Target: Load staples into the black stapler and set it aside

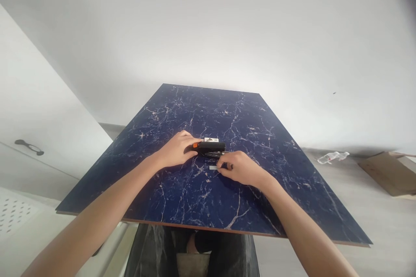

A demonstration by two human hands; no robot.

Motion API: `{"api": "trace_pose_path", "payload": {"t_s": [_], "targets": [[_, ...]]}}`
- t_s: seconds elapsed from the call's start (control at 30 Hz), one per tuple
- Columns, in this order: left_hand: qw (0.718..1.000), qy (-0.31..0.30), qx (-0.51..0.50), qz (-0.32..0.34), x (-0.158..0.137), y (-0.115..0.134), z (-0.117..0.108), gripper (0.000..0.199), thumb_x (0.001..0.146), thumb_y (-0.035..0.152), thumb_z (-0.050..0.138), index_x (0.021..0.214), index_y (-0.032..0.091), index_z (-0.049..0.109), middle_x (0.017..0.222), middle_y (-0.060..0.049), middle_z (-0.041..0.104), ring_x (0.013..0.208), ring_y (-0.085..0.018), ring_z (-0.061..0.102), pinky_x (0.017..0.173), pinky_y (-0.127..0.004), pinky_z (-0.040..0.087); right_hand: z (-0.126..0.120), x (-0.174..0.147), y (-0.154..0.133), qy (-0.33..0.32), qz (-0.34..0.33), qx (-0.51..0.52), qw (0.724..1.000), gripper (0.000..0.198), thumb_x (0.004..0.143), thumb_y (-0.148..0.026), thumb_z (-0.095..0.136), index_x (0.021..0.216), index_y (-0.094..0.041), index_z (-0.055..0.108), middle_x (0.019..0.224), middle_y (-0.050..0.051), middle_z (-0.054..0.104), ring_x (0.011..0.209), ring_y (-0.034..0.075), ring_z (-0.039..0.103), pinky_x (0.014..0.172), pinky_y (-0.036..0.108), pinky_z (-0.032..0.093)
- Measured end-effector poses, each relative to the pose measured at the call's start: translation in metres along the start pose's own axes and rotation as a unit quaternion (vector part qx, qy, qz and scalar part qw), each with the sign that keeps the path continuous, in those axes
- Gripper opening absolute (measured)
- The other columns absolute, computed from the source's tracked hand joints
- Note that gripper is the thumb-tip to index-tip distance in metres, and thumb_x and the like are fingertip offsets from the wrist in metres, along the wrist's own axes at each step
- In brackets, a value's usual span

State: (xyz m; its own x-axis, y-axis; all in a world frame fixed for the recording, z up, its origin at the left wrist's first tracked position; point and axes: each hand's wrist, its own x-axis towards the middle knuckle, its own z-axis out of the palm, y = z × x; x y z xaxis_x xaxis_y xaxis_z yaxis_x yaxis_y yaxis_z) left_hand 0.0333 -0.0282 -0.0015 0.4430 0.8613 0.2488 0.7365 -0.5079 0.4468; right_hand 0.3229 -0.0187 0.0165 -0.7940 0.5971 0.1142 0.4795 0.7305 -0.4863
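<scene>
A black elongated object [212, 146] with an orange end lies on the blue marble-patterned table; I cannot make out its exact kind. My left hand [180, 149] holds its orange end between thumb and fingers. Just behind it is a small white printed piece [211, 140]. Thin shiny parts show along its near side, close to my right hand [238, 167]. The right fingers are pinched together at the end of a small pale flat strip [213, 167], low over the tabletop. Part of the strip is hidden by the fingertips.
The blue table [201, 199] has a brown front edge, with my legs beneath it. A white wall rises behind. To the right, clear plastic packaging [333, 157] and a cardboard box [388, 173] sit on the floor. A white cabinet with a dark handle [29, 147] stands left.
</scene>
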Motion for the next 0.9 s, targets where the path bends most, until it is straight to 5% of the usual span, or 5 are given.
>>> {"api": "trace_pose_path", "payload": {"t_s": [0.17, 0.37, 0.67, 0.9], "targets": [[0.999, 0.044, 0.01, -0.008, 0.0, 0.001, -0.012, 0.045, 0.097, 0.042, 0.058, 0.14, 0.028, 0.059, 0.123, -0.01, 0.067, 0.117, -0.029, 0.055, 0.098, -0.049, 0.048, -0.007, -0.004, 0.0, 0.017, -0.018, 0.015, 1.0, 0.013, 0.084, -0.015, 0.063, 0.087, -0.023, 0.073, 0.085, 0.001, 0.074, 0.068, 0.014, 0.066, 0.065, 0.026, 0.05], [0.981, 0.184, 0.037, -0.053, 0.0, -0.002, -0.029, 0.034, 0.1, 0.038, 0.048, 0.122, 0.023, 0.07, 0.106, -0.006, 0.074, 0.104, -0.025, 0.062, 0.092, -0.042, 0.049, -0.039, -0.02, 0.028, 0.114, 0.093, -0.019, 0.989, 0.014, 0.086, -0.026, 0.064, 0.093, -0.023, 0.076, 0.077, 0.002, 0.073, 0.061, 0.015, 0.064, 0.058, 0.027, 0.05], [0.99, 0.117, 0.073, 0.041, 0.002, 0.009, -0.012, 0.031, 0.103, 0.035, 0.045, 0.111, 0.023, 0.074, 0.097, -0.005, 0.076, 0.089, -0.022, 0.062, 0.086, -0.039, 0.045, -0.032, -0.014, 0.037, 0.083, 0.079, -0.022, 0.993, 0.017, 0.086, -0.022, 0.063, 0.095, -0.025, 0.078, 0.096, 0.003, 0.077, 0.075, 0.017, 0.069, 0.069, 0.03, 0.056], [0.99, 0.113, 0.073, 0.044, 0.001, 0.007, -0.013, 0.03, 0.103, 0.033, 0.046, 0.11, 0.024, 0.074, 0.097, -0.004, 0.076, 0.089, -0.021, 0.062, 0.087, -0.04, 0.044, -0.031, -0.014, 0.039, 0.085, 0.067, -0.029, 0.994, 0.016, 0.09, -0.022, 0.061, 0.095, -0.025, 0.077, 0.098, 0.002, 0.077, 0.078, 0.018, 0.07, 0.073, 0.033, 0.057]]}}
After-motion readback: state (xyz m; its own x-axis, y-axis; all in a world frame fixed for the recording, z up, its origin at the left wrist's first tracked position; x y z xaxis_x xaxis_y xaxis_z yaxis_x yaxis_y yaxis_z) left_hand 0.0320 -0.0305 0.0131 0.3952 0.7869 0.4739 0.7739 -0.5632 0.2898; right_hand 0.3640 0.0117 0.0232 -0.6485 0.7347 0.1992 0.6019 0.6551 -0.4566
